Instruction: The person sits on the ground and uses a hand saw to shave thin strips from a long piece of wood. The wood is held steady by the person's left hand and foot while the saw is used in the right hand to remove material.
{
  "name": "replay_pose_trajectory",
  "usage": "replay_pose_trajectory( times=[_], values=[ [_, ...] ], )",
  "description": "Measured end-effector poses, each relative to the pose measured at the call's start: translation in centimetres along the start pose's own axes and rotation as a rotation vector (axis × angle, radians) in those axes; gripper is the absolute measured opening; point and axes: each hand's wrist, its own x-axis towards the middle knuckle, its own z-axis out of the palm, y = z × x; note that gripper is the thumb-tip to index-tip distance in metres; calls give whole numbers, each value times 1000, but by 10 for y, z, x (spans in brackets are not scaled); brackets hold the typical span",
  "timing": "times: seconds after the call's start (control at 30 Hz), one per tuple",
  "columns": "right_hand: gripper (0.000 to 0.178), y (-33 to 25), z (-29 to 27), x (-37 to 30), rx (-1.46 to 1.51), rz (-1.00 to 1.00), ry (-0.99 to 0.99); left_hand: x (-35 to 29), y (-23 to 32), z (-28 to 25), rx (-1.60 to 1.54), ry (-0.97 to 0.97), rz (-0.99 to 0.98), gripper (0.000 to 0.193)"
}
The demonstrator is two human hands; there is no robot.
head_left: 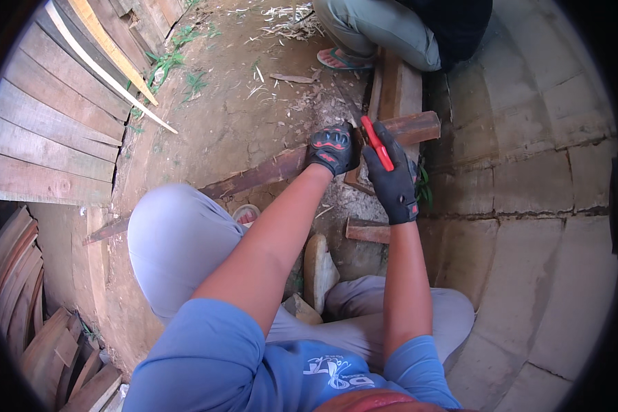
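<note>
My right hand, in a black glove, is closed round the red handle of what looks like a handsaw. Its thin dark blade points away and to the left, and is hard to make out. A long brown wooden beam slants from lower left to upper right under my hands. Wrapped over that beam is my left hand, in a black glove with red marks, just left of the saw. The beam's right end rests across another wooden timber.
A person in grey trousers and flip-flops crouches at the far end. A block wall stands close on the right, plank boards on the left. Wood shavings, a short offcut and stacked planks lie about.
</note>
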Motion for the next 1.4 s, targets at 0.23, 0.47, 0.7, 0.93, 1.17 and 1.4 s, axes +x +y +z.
replay_pose_trajectory(
  times=[0.23,0.47,0.7,0.93,1.17,1.4],
  values=[
    [53,-26,19,2,-116,7,107,-12,2,1,-67,46,-7,45],
    [45,-73,7,55,-322,73,11,-23,15,1,106,129,113,30],
    [36,-28,-11,97,-642,-228,-251,-29,22,26,195,259,179,28],
    [29,-23,-22,85,-784,-424,-198,-27,13,43,220,317,144,27],
    [47,-71,0,54,-417,42,15,-32,4,41,223,353,156,27],
    [45,-14,-5,-4,0,11,73,-31,9,37,154,312,121,22]
  ],
)
